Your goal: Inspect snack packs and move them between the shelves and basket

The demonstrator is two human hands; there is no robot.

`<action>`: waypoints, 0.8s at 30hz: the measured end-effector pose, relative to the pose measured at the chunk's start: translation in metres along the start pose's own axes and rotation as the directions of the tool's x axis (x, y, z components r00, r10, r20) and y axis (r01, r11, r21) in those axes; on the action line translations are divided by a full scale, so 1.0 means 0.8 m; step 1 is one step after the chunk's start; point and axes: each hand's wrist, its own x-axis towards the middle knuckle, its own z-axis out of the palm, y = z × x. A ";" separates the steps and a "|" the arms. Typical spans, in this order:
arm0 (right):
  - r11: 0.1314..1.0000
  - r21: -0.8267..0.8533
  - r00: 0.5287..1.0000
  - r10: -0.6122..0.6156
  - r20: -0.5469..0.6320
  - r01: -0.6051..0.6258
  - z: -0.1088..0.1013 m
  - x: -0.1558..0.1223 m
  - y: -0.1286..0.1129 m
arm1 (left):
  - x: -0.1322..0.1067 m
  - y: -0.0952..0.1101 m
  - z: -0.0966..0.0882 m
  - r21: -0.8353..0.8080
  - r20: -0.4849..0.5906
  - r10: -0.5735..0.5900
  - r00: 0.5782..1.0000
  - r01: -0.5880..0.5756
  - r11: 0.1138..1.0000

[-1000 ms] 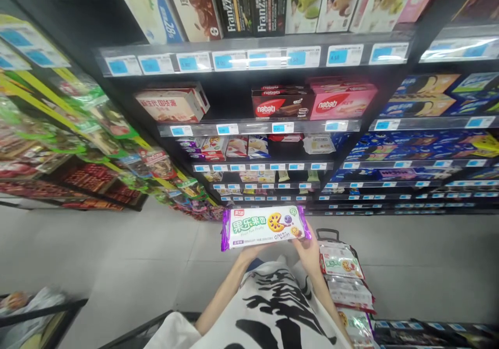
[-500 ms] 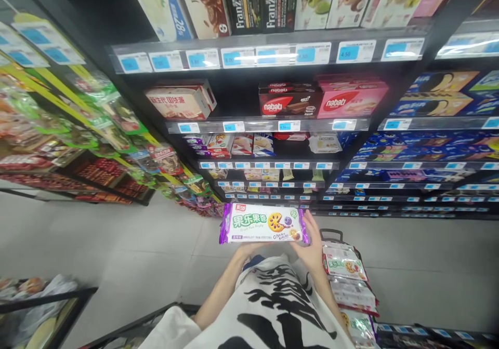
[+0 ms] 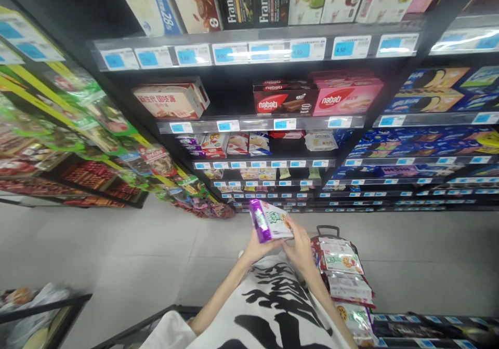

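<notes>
Between both hands I hold a white and purple packet of biscuits (image 3: 277, 219), turned so that its purple end points toward the left. My left hand (image 3: 257, 247) supports it from below near the purple end, its fingers partly hidden under the packet. My right hand (image 3: 299, 240) grips the other end, the fingers along its side and the thumb underneath. Green lettering and a biscuit picture show on the packet's upper face. Down to the right of my right hand, more biscuit packets (image 3: 343, 262) lie in a pile.
A black handle (image 3: 328, 230) stands up behind the pile of packets. Ahead rise dark shelves with price tags (image 3: 228, 125), boxed wafers (image 3: 286, 99) and blue snack boxes (image 3: 429, 99). Hanging snack bags (image 3: 105, 110) line the left. Grey tiled floor (image 3: 156, 255) lies below.
The packet has swung from lying broadside to end-on, its purple end now toward the left front. My left hand has come up into view beneath it. The view has shifted slightly.
</notes>
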 end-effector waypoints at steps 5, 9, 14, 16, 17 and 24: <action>0.838 0.437 0.934 0.357 0.015 -0.327 0.021 -0.006 -0.004 | 0.004 0.032 0.011 0.326 0.027 0.381 0.924 -0.368 0.871; 0.600 0.736 0.879 0.477 -0.014 -0.314 0.028 -0.007 -0.009 | 0.010 0.056 0.008 0.388 0.126 0.438 0.890 -0.450 0.804; 0.434 0.853 0.838 0.545 0.008 -0.291 0.022 -0.004 -0.019 | 0.018 0.053 0.011 0.403 0.123 0.422 0.898 -0.433 0.806; 0.412 0.869 0.828 0.561 -0.004 -0.275 0.021 -0.004 -0.021 | 0.020 0.047 0.014 0.423 0.127 0.439 0.890 -0.449 0.787; 0.408 0.872 0.822 0.570 -0.011 -0.271 0.020 -0.004 -0.022 | 0.021 0.045 0.014 0.428 0.130 0.442 0.888 -0.452 0.783; 0.375 0.865 0.780 0.625 0.029 -0.333 0.012 -0.009 -0.004 | 0.018 0.046 0.010 0.427 0.115 0.318 0.941 -0.335 0.840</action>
